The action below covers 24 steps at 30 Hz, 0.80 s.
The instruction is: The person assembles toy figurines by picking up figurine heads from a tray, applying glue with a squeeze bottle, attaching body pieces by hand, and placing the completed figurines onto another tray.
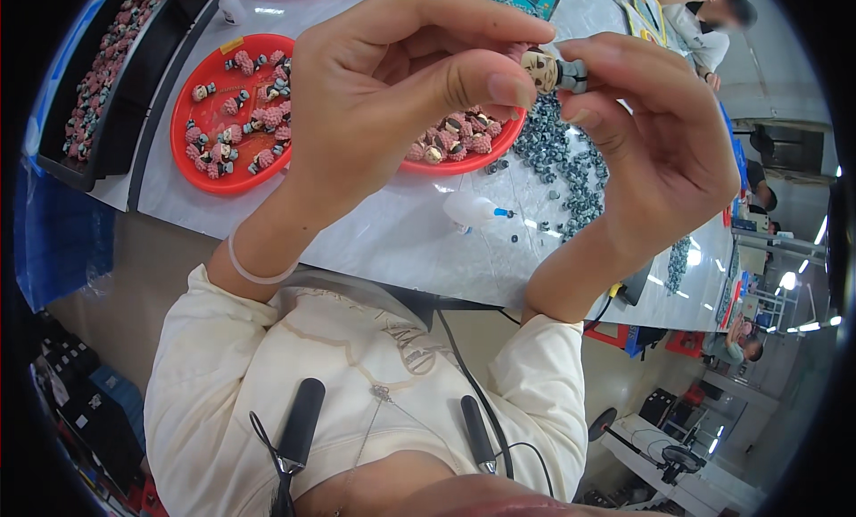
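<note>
Above the table, both my hands meet at one small toy figurine [542, 69] with pink hair, a pale face and a grey body. My left hand [383, 98] pinches its head between thumb and forefinger. The grey body is gripped by the thumb and fingers of my right hand [660, 116]. Head and body touch; whether they are fixed together I cannot tell. Beneath my left hand, a red plate [464, 167] holds loose pink-haired heads, partly hidden. Many small grey bodies [557, 156] lie heaped under my right hand.
A white squeeze bottle with a blue tip [473, 210] lies near the table's front. Further left are a red plate [185, 129] of figurines and a black bin [111, 143] full of them. Another white bottle [231, 6] stands behind. A co-worker [700, 22] sits at far right.
</note>
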Each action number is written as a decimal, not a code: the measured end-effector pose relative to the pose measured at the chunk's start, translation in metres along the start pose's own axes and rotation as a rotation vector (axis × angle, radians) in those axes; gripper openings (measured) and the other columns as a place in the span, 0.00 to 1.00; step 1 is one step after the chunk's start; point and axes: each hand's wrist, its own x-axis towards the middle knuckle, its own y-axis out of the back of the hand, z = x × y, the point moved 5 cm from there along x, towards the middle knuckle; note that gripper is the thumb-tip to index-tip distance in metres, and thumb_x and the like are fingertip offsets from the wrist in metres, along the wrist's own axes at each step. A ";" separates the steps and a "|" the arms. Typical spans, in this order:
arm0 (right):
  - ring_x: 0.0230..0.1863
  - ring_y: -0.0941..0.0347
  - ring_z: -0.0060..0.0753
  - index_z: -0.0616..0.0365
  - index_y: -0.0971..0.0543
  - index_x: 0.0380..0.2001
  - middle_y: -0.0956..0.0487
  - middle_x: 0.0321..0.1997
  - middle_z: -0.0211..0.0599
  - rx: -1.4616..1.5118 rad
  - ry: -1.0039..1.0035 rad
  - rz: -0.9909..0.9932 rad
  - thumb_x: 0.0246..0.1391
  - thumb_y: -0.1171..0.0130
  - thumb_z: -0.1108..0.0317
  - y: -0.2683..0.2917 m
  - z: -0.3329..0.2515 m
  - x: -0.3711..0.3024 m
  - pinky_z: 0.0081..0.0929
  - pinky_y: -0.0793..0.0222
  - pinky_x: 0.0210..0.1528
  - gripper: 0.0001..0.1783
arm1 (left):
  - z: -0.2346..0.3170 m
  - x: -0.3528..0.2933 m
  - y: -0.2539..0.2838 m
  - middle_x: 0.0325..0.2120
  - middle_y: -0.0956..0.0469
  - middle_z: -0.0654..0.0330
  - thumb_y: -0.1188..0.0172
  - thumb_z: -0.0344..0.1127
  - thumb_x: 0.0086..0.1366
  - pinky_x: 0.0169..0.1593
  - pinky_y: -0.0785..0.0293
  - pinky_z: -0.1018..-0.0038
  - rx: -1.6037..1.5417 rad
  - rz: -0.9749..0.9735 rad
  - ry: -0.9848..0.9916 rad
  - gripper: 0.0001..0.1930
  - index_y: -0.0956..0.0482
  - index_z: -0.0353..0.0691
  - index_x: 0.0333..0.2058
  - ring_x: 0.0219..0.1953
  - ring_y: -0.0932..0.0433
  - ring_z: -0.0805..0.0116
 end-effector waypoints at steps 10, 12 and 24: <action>0.27 0.26 0.27 0.71 0.26 0.28 0.23 0.30 0.52 0.034 0.064 -0.075 0.33 0.35 0.83 -0.004 0.001 0.002 0.14 0.30 0.29 0.14 | -0.003 0.000 0.003 0.32 0.24 0.53 0.41 0.40 0.56 0.28 0.24 0.83 0.023 -0.033 -0.007 0.20 0.27 0.26 0.39 0.28 0.24 0.73; 0.27 0.26 0.26 0.71 0.26 0.27 0.23 0.29 0.52 0.010 0.112 -0.098 0.33 0.35 0.83 -0.005 -0.002 0.002 0.14 0.30 0.27 0.14 | -0.003 0.000 0.001 0.31 0.24 0.54 0.41 0.40 0.56 0.28 0.24 0.83 -0.013 -0.035 0.034 0.20 0.27 0.26 0.39 0.28 0.24 0.73; 0.33 0.29 0.28 0.68 0.25 0.31 0.25 0.33 0.47 0.088 0.006 -0.116 0.30 0.31 0.73 -0.004 0.008 0.002 0.21 0.34 0.34 0.20 | -0.004 0.007 0.004 0.33 0.23 0.54 0.44 0.46 0.58 0.33 0.25 0.80 0.116 -0.084 -0.063 0.23 0.27 0.29 0.41 0.33 0.24 0.70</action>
